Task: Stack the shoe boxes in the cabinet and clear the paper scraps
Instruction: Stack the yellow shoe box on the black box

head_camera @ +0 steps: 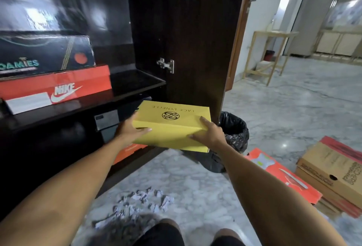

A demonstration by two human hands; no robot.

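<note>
So this is mid-stacking: both hands are carrying a flat yellow cardboard shoe box with a black logo on the lid [172, 126] toward the dark wooden cabinet [137, 30], and it hangs in the air just in front of the lower opening, touching no shelf yet. The left hand [130, 130] clamps the box's left end with the thumb along the front edge, and the right hand [209, 133] wraps the right corner, fingers spread on lid and side, so it's a firm two-handed hold. Next move, I'd guess, is sliding it level into a free spot without clipping the shelf edge [117, 98] or the open door. Count-wise: two boxes already stacked on the upper shelf, a dark printed one [45, 53] on top of a red Nike one [58, 86], plus an orange box [127, 153] peeking out at the cabinet's bottom. On the marble floor at right I see roughly three more, an orange one [282, 177] and a brown kraft one [333, 167] on a lower box. One pile of crumpled grey paper scraps [141, 200] is still untouched, one black-lined bin [235, 130] beside the door.
</note>
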